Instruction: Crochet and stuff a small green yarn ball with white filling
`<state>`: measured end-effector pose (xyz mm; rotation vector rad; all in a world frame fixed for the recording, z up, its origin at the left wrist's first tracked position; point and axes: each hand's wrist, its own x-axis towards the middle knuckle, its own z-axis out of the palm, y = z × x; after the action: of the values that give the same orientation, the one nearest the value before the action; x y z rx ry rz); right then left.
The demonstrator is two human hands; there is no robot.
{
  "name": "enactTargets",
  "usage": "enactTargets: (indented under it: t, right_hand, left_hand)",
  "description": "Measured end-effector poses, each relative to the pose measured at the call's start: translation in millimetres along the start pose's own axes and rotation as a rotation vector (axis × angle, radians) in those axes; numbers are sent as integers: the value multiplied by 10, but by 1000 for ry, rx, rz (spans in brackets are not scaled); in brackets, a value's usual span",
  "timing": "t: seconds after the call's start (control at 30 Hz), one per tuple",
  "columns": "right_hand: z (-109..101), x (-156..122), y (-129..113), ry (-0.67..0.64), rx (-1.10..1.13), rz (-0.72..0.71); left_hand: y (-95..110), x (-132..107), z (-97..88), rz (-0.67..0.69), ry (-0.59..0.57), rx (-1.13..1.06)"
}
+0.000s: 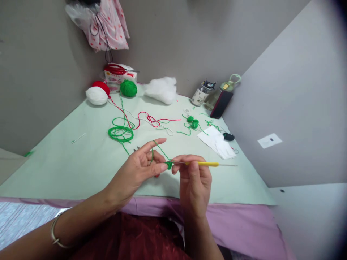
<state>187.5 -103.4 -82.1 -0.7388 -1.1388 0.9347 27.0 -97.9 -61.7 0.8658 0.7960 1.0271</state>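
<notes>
My left hand (145, 162) pinches a small green crochet piece (169, 165) between thumb and fingers. Its index finger is stretched out, with a strand of green yarn (162, 149) running over it down to the piece. In my right hand (193, 177) is a crochet hook (206, 164) with a yellow handle, gripped between thumb and fingers. The hook's thin metal tip points left and meets the green piece; its other metal end sticks out to the right. Partly hidden behind my left hand lie what look like scissors, with a grey tip and a bit of red showing.
Loose green yarn coils (120, 133) lie left of centre. Farther back are a green yarn ball (128, 88), a white yarn ball (97, 96) and white stuffing (162, 90). Small green crocheted balls (194, 124), white paper (217, 142), a phone (221, 104) and a pen jar (200, 96) stand or lie right.
</notes>
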Motion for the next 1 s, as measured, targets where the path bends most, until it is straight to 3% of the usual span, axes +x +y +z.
enactTargets:
  t: [0.13, 0.53, 0.83, 1.0]
  right_hand:
    - [-39, -15, -39, -28, -43, -23]
    - [-21, -63, -98, -81, -311, -278]
    - [-87, -113, 11, -191, -566, -548]
    - [-102, -99, -2, -183, -577, -520]
  left_hand:
    - [7, -10, -5, 7, -5, 19]
    - [11, -39, 5, 146, 89, 266]
    - [32, -68, 53, 187, 195, 386]
    - [32, -70, 46, 147, 147, 317]
